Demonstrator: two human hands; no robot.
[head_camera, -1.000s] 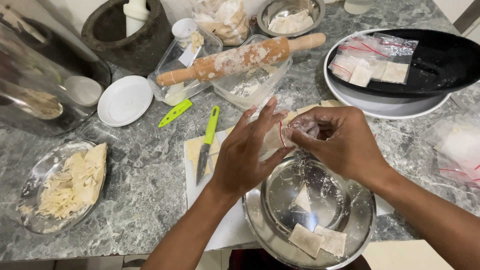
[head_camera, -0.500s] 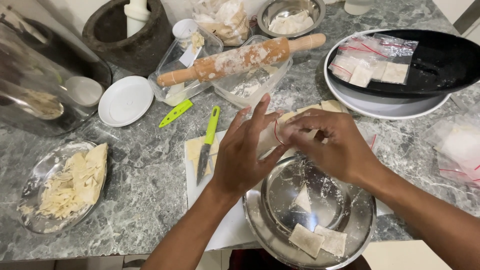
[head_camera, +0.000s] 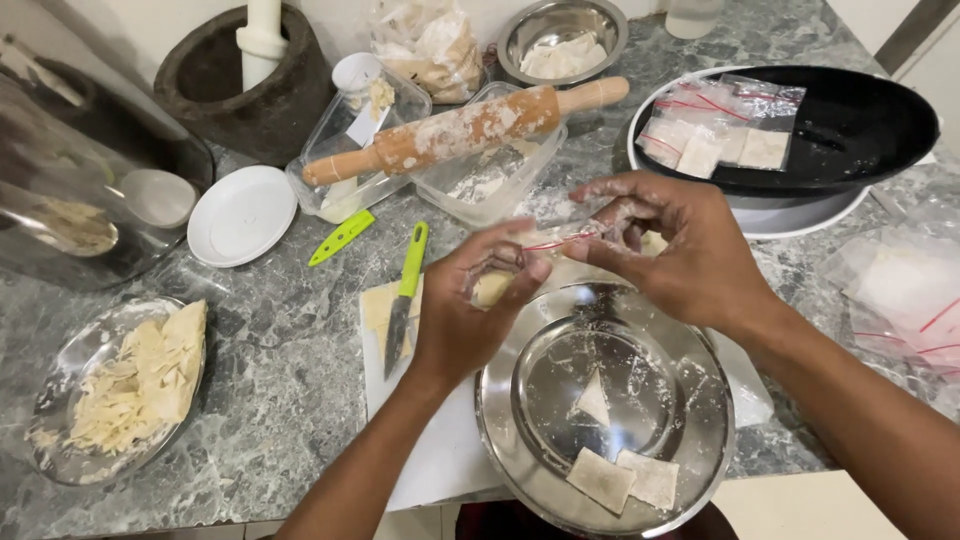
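My left hand (head_camera: 470, 310) and my right hand (head_camera: 675, 250) are raised together over a steel bowl (head_camera: 700, 400). Between them they hold a small clear zip bag with a red seal strip (head_camera: 555, 240) and pale dough pieces inside. The left fingers pinch the bag's left end, the right fingers its right end. Three flat dough pieces (head_camera: 625, 478) lie in the bowl. A white cutting board (head_camera: 440, 455) lies under the bowl, with a green-handled knife (head_camera: 405, 300) on its left part.
A floury rolling pin (head_camera: 465, 130) rests across clear containers. A black pan (head_camera: 860, 130) holds filled small bags (head_camera: 720, 140). A glass plate of dough scraps (head_camera: 120, 390) sits left, a white lid (head_camera: 243, 215) and dark mortar (head_camera: 250, 80) behind, more bags (head_camera: 900, 290) right.
The hands have drawn slightly apart, stretching the small bag's red seal strip between them. The left fingers, earlier spread, now pinch the bag.
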